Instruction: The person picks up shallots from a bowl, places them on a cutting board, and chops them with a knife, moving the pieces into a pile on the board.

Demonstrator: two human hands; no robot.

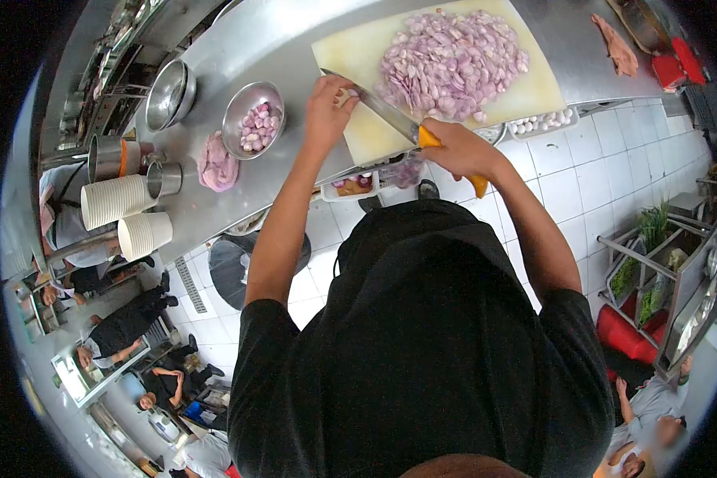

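Observation:
My right hand [462,150] is wrapped round the yellow handle of a large kitchen knife [386,114]. Its blade slants up and left across the cutting board [334,54], with the tip beside my left hand [329,110]. The fingers of that hand are closed on a small pale shallot [343,96] at the board's left side; they hide part of it. A big heap of sliced shallots [454,64] covers the middle and right of the board. To the left, a steel bowl [233,127] holds peeled whole shallots [260,127].
Left on the steel counter [195,203] are a pink cloth [217,163], nested bowls [170,95] and stacked paper tubs [115,199]. A tray of eggs [542,122] sits below the counter edge, near a lined bin [235,267]. Several people are in the background.

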